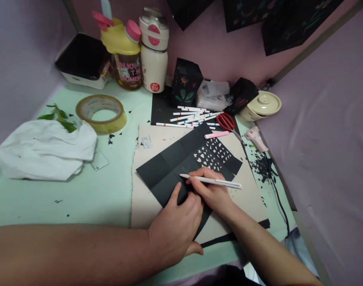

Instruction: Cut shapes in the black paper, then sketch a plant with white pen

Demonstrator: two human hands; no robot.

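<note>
A sheet of black paper (166,167) with fold lines lies at a slant on a beige board (145,206). Small hearts, stars and triangles are cut out of its right part. My right hand (209,188) grips a white pen (220,182), its tip on the paper beside a faint sketched drawing. Just left of and below it, my left hand (180,218) lies on the paper's lower edge, thumb and fingers spread, pressing it down. A pink cutter (217,135) rests at the paper's top edge.
White markers (187,118), red-handled scissors (225,121) and a pink glue gun (257,139) lie behind and right. Bottles (154,59), a black paper box (186,83) and a lidded bowl (264,104) stand at the back. Leftward are a tape roll (116,121) and white cloth (44,151).
</note>
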